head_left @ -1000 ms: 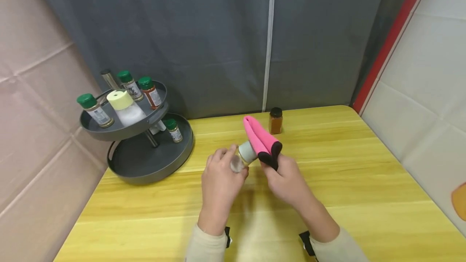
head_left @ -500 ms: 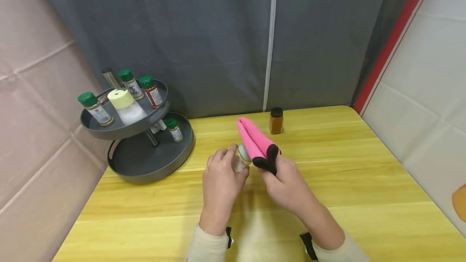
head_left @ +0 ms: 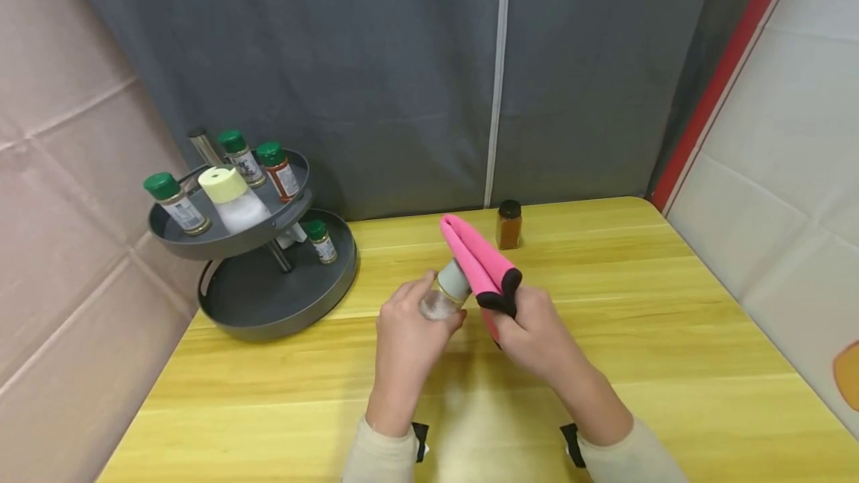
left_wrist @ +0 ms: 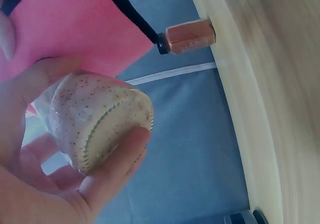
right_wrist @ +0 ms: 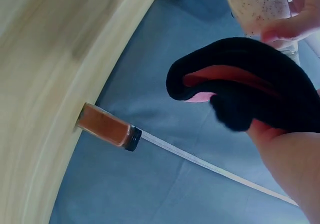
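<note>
My left hand (head_left: 412,326) grips a clear glass jar (left_wrist: 102,119) by its base end, tilted up to the right above the table. Dark specks dot the jar's wall in the left wrist view, and its ridged bottom faces that camera. Toward the far end the jar shows a pale grey band (head_left: 453,281). My right hand (head_left: 533,326) holds a folded pink cloth (head_left: 476,256) with black edging against that grey end, hiding part of it. In the right wrist view the cloth's black edge (right_wrist: 240,48) hides most of the right fingers.
Behind the cloth stands a black-capped jar of orange-brown spice (head_left: 508,228). A dark two-tier turntable (head_left: 271,328) at the left bears several green-capped spice jars (head_left: 180,203) and a yellow-capped shaker (head_left: 235,200). A grey curtain (head_left: 403,95) backs the wooden table (head_left: 671,334).
The cloth slid left over the jar's grey band, then back right, showing more of the band again. Both hands keep their hold, and a lower flap of cloth now shows under the right hand.
</note>
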### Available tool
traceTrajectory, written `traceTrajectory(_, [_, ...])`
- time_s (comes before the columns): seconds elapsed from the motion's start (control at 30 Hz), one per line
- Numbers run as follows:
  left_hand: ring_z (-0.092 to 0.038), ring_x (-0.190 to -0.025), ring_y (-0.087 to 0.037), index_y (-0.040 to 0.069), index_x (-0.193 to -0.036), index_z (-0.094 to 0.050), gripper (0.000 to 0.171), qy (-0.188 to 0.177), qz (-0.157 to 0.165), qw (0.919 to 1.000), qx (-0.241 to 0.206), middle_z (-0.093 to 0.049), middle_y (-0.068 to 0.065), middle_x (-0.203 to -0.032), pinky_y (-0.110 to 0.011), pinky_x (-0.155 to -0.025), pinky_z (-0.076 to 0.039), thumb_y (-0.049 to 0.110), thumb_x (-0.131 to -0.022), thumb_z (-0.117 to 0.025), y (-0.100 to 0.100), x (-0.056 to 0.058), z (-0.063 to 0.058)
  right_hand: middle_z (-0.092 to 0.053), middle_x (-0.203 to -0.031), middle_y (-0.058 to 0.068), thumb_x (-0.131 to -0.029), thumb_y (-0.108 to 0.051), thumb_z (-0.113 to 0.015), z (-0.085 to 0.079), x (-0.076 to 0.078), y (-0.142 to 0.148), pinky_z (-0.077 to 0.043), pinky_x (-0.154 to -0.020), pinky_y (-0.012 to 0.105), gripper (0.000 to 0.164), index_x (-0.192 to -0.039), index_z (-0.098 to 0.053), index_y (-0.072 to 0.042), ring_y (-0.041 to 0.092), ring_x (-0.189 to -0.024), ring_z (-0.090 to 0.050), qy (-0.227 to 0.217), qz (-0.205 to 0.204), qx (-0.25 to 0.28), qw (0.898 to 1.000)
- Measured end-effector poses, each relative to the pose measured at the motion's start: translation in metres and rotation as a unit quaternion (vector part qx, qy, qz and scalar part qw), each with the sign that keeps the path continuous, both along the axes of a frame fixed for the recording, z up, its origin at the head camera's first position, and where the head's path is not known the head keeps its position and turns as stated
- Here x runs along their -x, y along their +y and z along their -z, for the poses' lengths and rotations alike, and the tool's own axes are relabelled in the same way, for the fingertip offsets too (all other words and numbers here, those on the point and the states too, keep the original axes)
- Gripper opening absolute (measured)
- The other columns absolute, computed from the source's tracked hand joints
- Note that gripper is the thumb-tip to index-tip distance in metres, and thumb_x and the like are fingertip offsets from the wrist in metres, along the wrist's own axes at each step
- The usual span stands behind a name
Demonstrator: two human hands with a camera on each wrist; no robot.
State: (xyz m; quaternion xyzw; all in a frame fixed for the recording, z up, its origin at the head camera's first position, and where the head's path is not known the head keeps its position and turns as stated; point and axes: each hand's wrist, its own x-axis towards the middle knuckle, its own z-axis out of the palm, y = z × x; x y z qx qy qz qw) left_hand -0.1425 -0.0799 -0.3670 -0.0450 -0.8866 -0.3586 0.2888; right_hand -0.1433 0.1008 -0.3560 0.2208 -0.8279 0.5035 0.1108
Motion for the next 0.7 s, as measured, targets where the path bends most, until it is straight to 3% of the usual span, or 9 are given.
traceTrajectory(0.07, [-0.073, -0.097, -0.03, 0.006, -0.122, -0.074, 0.068, -0.006, -0.005, 1.0, -0.004, -0.075, -0.011, -0.11, -0.044, -0.083, -0.06, 0.026, -0.062, -0.098, -0.001, 0.001, 0.0, -0.049, -0.06, -0.004, -0.096, -0.002, -0.059, 0.001, -0.002, 0.0, -0.044, -0.05, 0.029, 0.011, -0.086, -0.061, -0.007, 0.011, -0.052, -0.047, 0.001, -0.002, -0.007, 1.0])
traceTrajectory(0.13, [-0.073, -0.097, -0.03, 0.007, -0.122, -0.074, 0.068, -0.006, -0.006, 1.0, -0.002, -0.075, -0.011, -0.11, -0.045, -0.083, -0.06, 0.027, -0.062, -0.097, -0.001, 0.001, 0.0, -0.052, -0.064, -0.005, -0.094, -0.001, -0.061, 0.0, -0.005, 0.0, -0.045, -0.053, 0.028, 0.008, -0.092, -0.066, -0.006, 0.011, -0.055, -0.047, 0.017, 0.004, -0.02, 1.0])
traceTrajectory(0.27, [-0.072, -0.098, -0.031, 0.006, -0.122, -0.074, 0.064, 0.003, -0.001, 1.0, 0.006, -0.075, -0.013, -0.109, -0.046, -0.083, -0.059, 0.027, -0.065, -0.095, -0.002, 0.001, 0.0, -0.056, -0.077, -0.003, -0.089, 0.002, -0.062, -0.006, -0.013, 0.0, -0.048, -0.061, 0.029, 0.023, -0.109, -0.068, -0.007, 0.012, -0.066, -0.051, 0.067, 0.014, -0.057, 0.996])
traceTrajectory(0.37, [-0.073, -0.096, -0.031, 0.005, -0.12, -0.074, 0.059, 0.022, 0.008, 0.9995, 0.02, -0.075, -0.014, -0.106, -0.046, -0.081, -0.06, 0.024, -0.068, -0.093, -0.001, 0.002, 0.002, -0.069, -0.106, 0.003, -0.088, 0.002, -0.06, -0.013, -0.018, -0.001, -0.055, -0.081, 0.033, 0.034, -0.121, -0.066, -0.005, 0.013, -0.089, -0.063, 0.105, 0.002, -0.083, 0.991])
traceTrajectory(0.5, [-0.073, -0.091, -0.028, 0.005, -0.113, -0.077, 0.052, 0.045, 0.02, 0.9981, 0.037, -0.075, -0.012, -0.099, -0.042, -0.078, -0.06, 0.018, -0.066, -0.093, 0.002, 0.003, 0.004, -0.057, -0.143, 0.006, -0.093, -0.002, -0.057, -0.02, -0.018, -0.004, -0.051, -0.099, 0.041, 0.049, -0.142, -0.056, -0.004, 0.016, -0.115, -0.061, 0.14, -0.019, -0.098, 0.985])
traceTrajectory(0.57, [-0.073, -0.091, -0.026, 0.006, -0.112, -0.077, 0.054, 0.046, 0.024, 0.9979, 0.038, -0.076, -0.011, -0.1, -0.04, -0.079, -0.06, 0.019, -0.064, -0.095, 0.003, 0.003, 0.005, -0.062, -0.136, 0.008, -0.093, -0.003, -0.057, -0.022, -0.014, -0.006, -0.054, -0.093, 0.04, 0.046, -0.139, -0.058, -0.003, 0.018, -0.108, -0.064, 0.143, -0.021, -0.098, 0.985])
traceTrajectory(0.7, [-0.073, -0.093, -0.028, 0.004, -0.117, -0.075, 0.061, 0.035, 0.03, 0.9984, 0.034, -0.075, -0.013, -0.103, -0.041, -0.082, -0.06, 0.023, -0.063, -0.097, 0.005, 0.002, 0.005, -0.068, -0.096, 0.008, -0.093, -0.003, -0.058, -0.023, -0.002, -0.007, -0.054, -0.069, 0.033, 0.029, -0.121, -0.064, -0.002, 0.015, -0.075, -0.062, 0.093, -0.005, -0.086, 0.992])
